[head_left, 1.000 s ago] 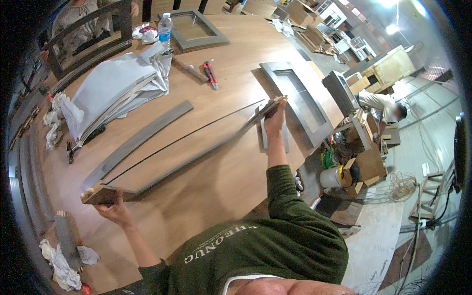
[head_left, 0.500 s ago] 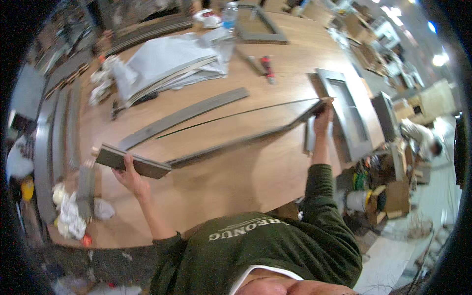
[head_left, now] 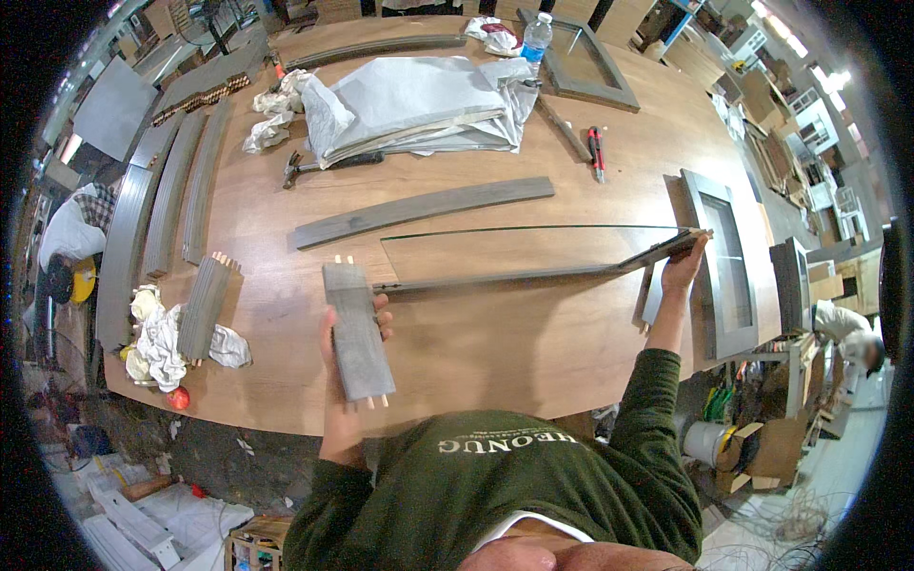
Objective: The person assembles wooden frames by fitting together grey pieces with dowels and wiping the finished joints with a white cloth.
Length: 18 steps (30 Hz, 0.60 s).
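Observation:
My left hand [head_left: 332, 360] is wrapped round a short grey wooden rail [head_left: 358, 328], its broad face up and wooden dowels sticking out of both ends. This rail stands nearly lengthwise, close to the left end of a long grey rail [head_left: 514, 278]. At its right end the long rail meets another short grey rail [head_left: 657, 251], which my right hand [head_left: 680, 270] grips at the outer end. Between these two rails stretches a clear glass pane [head_left: 514, 249]; its left edge is uncovered. A loose grey board [head_left: 424, 211] lies just beyond the pane.
White sheets [head_left: 414, 105], a hammer [head_left: 333, 167] and a red utility knife [head_left: 596, 154] lie farther back on the table [head_left: 476, 371]. Finished glazed frames [head_left: 719, 266] rest at right. Long grey rails [head_left: 171, 200] and a stack of short dowelled rails [head_left: 207, 309] occupy the left.
My left hand has turned the short rail from crosswise to nearly lengthwise, with its flat face up. My right hand still grips the frame's right end. The whole view has shifted.

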Tool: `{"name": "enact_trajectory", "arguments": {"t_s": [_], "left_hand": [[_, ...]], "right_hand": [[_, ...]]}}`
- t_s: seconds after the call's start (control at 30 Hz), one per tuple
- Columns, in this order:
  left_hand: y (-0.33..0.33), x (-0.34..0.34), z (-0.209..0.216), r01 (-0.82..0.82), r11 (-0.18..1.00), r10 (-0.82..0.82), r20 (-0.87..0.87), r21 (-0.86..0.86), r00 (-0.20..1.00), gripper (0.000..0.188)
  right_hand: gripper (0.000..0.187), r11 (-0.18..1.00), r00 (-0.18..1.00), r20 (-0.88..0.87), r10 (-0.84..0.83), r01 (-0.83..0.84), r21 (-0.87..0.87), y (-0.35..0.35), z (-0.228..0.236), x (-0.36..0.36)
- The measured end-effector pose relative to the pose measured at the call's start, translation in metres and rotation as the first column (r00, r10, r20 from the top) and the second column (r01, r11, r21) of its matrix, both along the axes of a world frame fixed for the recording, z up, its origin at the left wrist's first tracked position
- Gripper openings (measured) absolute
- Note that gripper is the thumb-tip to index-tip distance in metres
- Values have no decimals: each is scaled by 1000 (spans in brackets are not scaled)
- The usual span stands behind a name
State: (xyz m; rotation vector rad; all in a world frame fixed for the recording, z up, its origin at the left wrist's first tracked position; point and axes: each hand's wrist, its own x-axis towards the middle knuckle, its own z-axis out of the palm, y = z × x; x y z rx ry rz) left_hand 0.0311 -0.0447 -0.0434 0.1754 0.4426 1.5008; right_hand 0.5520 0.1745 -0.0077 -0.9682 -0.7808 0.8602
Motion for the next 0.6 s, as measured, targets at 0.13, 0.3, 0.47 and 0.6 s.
{"name": "enact_trajectory", "arguments": {"t_s": [0.13, 0.3, 0.47, 0.6], "left_hand": [[1, 32, 12, 62, 998, -62, 32, -14, 998, 62], [4, 21, -5, 40, 996, -39, 18, -77, 999, 57], [13, 38, -18, 35, 968, -76, -156, -250, 985, 52], [16, 17, -20, -89, 981, 70, -113, -170, 991, 52]], "right_hand": [[40, 995, 991, -88, -100, 102, 17, 4, 11, -25], [46, 993, 993, 43, 109, -111, 44, 4, 1, 1], [38, 994, 995, 41, 88, -91, 63, 23, -24, 27], [33, 998, 983, -173, 58, -51, 45, 9, 6, -14]]}}
